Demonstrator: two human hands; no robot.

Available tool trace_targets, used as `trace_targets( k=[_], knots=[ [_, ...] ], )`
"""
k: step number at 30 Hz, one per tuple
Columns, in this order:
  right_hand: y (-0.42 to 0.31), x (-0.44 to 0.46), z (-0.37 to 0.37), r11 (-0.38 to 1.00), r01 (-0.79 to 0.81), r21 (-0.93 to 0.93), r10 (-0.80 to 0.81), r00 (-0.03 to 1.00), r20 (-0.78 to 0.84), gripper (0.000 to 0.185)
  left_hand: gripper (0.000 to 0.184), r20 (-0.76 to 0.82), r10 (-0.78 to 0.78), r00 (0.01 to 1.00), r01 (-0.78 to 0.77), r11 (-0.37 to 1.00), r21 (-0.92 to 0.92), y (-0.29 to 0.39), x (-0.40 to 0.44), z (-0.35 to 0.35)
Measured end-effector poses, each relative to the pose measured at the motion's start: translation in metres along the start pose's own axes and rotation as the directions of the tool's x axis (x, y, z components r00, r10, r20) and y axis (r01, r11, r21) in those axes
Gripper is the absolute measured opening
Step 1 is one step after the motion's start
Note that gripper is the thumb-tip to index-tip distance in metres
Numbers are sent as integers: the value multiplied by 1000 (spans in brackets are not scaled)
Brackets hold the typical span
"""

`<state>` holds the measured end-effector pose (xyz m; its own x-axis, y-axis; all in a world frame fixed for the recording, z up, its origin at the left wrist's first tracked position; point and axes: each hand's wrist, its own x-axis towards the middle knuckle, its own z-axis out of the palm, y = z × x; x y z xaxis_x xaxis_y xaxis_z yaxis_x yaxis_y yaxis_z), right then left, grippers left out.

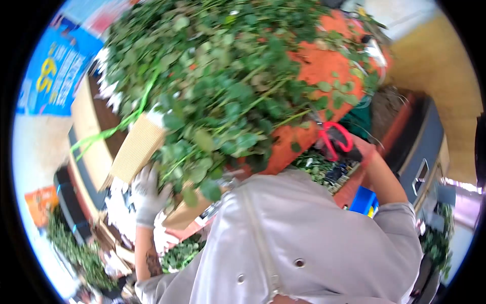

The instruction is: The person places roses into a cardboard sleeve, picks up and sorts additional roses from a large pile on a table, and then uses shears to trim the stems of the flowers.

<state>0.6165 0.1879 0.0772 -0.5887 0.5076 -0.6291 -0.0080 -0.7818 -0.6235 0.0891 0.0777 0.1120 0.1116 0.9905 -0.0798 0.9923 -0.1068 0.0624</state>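
Observation:
My left hand (148, 196) wears a white glove. Its fingers are stretched out with the thumb apart, and the fingertips are at the lower edge of a corrugated cardboard piece (137, 147). That cardboard stands against a large heap of leafy green stems (217, 86). Red-handled scissors (334, 141) are in my right hand (354, 148), on the right side of the heap. Their blades point up and left toward the stem ends. Part of the right hand is hidden behind the red handles, and its dark covering is blurred.
An orange surface (324, 63) shows beneath the stems. A cardboard box (88, 121) stands at the left, with a light green strap (119, 126) across it. A blue container (362, 199) sits near my right arm. Leaf cuttings (319, 169) lie below the scissors.

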Motion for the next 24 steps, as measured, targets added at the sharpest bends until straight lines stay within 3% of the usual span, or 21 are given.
trace_targets(
  k=[1,4,9,11,12,13,14,15,20,22,23,24],
  knots=[
    [-8,-2,18,996,84,15,-83,994,-77,35,64,53,-41,998,41,999,3,3,2,-6],
    [-6,6,9,973,186,-137,-186,982,15,29,65,74,-49,996,49,999,8,3,2,-9],
    [-8,16,1,995,84,-48,-88,992,-90,29,64,78,-52,996,52,999,12,5,1,-11],
    [-17,11,18,911,31,-410,-158,947,-280,20,65,83,-47,995,48,999,-10,6,3,-9],
    [-8,15,8,865,6,-501,-199,921,-334,23,66,63,-37,997,39,999,-32,4,1,-6],
    [-1,15,6,883,66,-465,-253,901,-353,28,66,74,-43,996,42,999,7,5,1,-7],
    [-3,13,6,892,41,-449,-205,924,-323,23,65,-20,12,1000,-11,998,66,-8,-8,9],
    [-1,15,0,892,78,-445,-219,937,-274,19,66,0,-5,1000,5,999,54,-4,-6,5],
    [3,7,-12,935,155,-319,-303,815,-493,16,68,32,-9,999,7,999,46,-5,-4,5],
    [23,-2,-36,907,67,-416,-337,710,-619,14,68,18,-11,1000,10,998,60,-6,-4,4],
    [33,-10,-41,805,-65,-590,-371,720,-586,20,69,38,-28,999,26,998,57,-3,-3,2],
    [47,-19,-36,805,-60,-591,-380,712,-590,20,69,60,-41,997,38,998,53,-4,-3,2]
  ],
)
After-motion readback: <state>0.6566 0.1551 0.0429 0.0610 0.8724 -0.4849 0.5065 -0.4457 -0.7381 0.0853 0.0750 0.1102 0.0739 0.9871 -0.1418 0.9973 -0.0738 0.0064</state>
